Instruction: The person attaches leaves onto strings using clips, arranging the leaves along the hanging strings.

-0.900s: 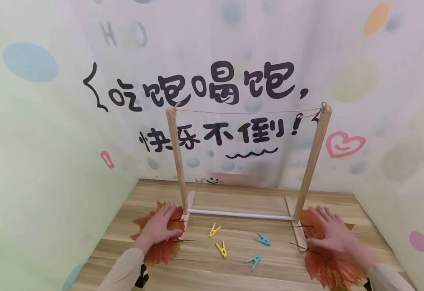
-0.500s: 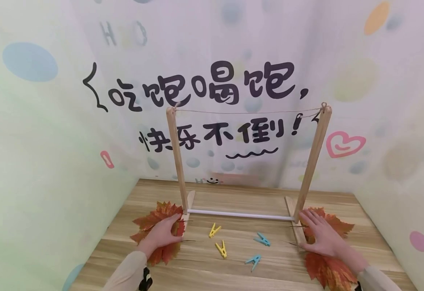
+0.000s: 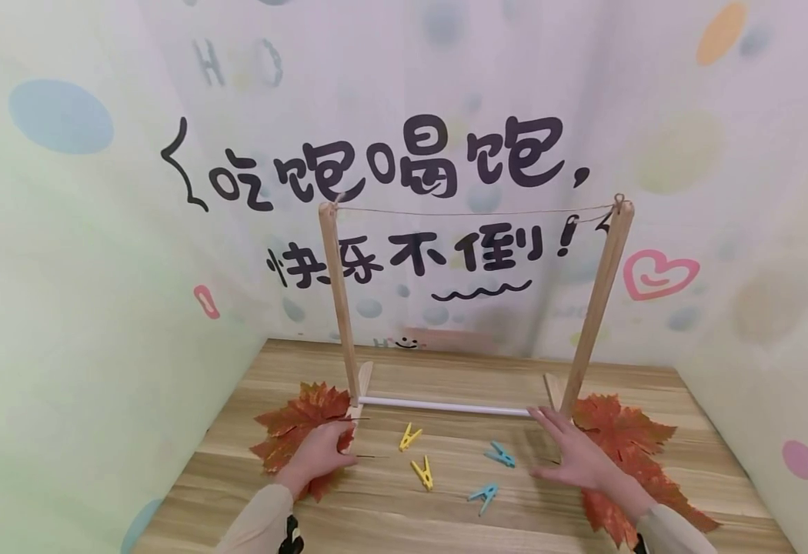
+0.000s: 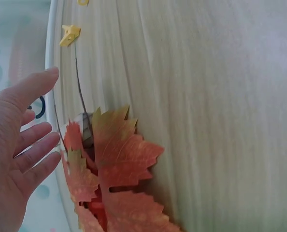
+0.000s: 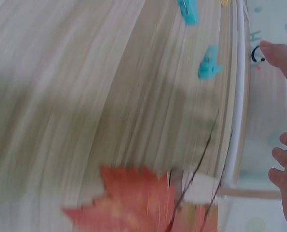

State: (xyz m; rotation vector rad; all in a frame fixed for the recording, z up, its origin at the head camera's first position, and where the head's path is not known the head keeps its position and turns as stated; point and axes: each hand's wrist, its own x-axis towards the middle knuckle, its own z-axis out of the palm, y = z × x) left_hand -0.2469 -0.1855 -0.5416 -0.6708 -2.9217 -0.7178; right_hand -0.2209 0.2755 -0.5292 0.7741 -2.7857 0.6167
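While the left grip (image 3: 317,454) holds nothing, thumb and fingers loosely apart, orange-red leaves (image 3: 293,423) lie below and left of it on the tabletop (image 3: 459,531). Over to the right grip (image 3: 580,458): thumb wide, nothing held, fingertips by the white rod (image 3: 439,405), contact unclear; more red leaves (image 3: 615,431) sit to its right. Between both grips, two yellow clips (image 3: 423,474), two blue clips (image 3: 488,496); beyond them, the wooden frame (image 3: 338,300)!

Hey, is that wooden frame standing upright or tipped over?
The wooden frame stands upright: in the head view, its posts rise above the table, with string stretched between their tops.
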